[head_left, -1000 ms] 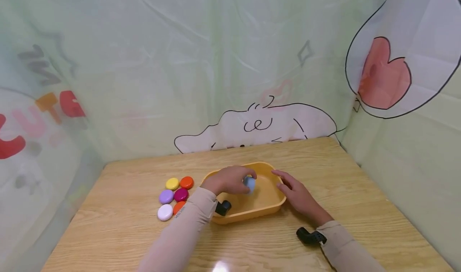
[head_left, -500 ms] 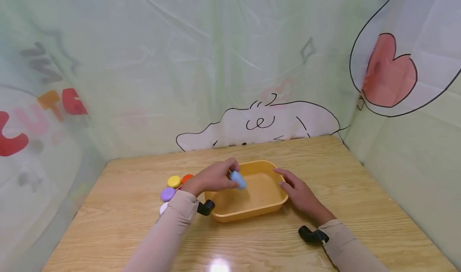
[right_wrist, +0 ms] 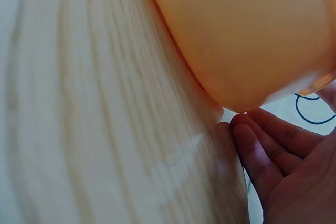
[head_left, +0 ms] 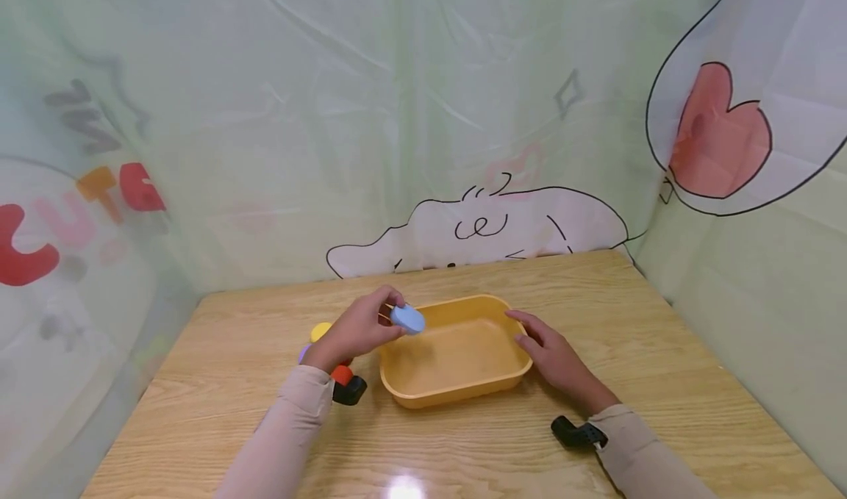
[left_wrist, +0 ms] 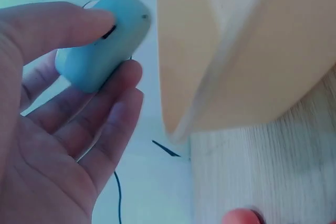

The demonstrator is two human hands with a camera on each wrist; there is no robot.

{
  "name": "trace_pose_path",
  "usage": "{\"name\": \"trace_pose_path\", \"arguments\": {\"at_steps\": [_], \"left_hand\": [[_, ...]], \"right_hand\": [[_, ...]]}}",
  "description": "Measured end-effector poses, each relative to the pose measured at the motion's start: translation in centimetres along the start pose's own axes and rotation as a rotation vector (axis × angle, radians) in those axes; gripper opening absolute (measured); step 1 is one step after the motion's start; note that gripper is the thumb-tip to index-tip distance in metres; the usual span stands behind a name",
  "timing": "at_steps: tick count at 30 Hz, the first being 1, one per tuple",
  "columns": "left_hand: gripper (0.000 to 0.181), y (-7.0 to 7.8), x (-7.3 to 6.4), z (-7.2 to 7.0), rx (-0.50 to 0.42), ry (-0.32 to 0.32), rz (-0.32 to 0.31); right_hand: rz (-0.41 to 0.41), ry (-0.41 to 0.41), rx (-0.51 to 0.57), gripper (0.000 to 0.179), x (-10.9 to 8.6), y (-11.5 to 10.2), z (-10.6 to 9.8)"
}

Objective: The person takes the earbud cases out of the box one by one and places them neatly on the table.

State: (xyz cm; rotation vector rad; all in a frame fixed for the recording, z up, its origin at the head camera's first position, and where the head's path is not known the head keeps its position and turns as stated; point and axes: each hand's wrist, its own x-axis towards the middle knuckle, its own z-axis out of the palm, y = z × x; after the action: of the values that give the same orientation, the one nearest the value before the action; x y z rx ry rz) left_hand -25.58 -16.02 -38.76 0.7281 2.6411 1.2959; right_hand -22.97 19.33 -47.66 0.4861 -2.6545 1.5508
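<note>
My left hand (head_left: 362, 330) pinches a light-blue, round puck-like case (head_left: 408, 320) between thumb and fingers, tilted above the left rim of the yellow-orange plastic tray (head_left: 456, 394). In the left wrist view the case (left_wrist: 121, 38) shows rounded edges, a dark slot by the thumb and a tiny hole. The thumb lies on one side, the fingers on the other. At the tray's right end my right hand (head_left: 552, 352) rests against the rim, fingers relaxed. The right wrist view has those fingertips (right_wrist: 244, 124) close to the tray's outer wall (right_wrist: 252, 35), low down.
Left of the tray, several coloured round cases lie on the wooden table (head_left: 456, 447), mostly hidden behind my left hand. A yellow case (head_left: 320, 331) and an orange-red case (head_left: 341, 374) show. A printed curtain (head_left: 265, 153) encloses the table behind and at both sides.
My left hand has carried the blue case up and leftward from inside the tray to its left rim, covering more of the coloured cases. My right hand stays at the tray's right end.
</note>
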Motion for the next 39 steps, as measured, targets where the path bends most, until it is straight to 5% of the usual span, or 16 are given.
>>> {"name": "trace_pose_path", "arguments": {"at_steps": [7,12,19,30,39], "left_hand": [[0.042,-1.6,-0.6,-1.7,-0.11,0.104,-0.061],[0.055,-3.2,-0.8,-3.5,-0.064,0.153,-0.124],[0.052,-5.9,-0.9,-5.4,0.064,0.157,-0.224],[0.047,-10.4,-1.0,-6.6,0.087,0.146,-0.347],[0.047,-11.6,-1.0,-6.5,0.091,0.108,-0.43]], "right_hand": [[-0.007,-0.001,-0.012,0.045,0.1,0.1,-0.3],[-0.017,-0.002,-0.013,0.045,0.3,0.1,-0.4],[-0.011,0.0,-0.007,0.044,0.3,0.3,-0.4],[-0.002,-0.003,-0.003,0.045,0.1,0.3,0.0],[-0.011,-0.001,-0.004,0.046,0.1,0.0,0.1]]}}
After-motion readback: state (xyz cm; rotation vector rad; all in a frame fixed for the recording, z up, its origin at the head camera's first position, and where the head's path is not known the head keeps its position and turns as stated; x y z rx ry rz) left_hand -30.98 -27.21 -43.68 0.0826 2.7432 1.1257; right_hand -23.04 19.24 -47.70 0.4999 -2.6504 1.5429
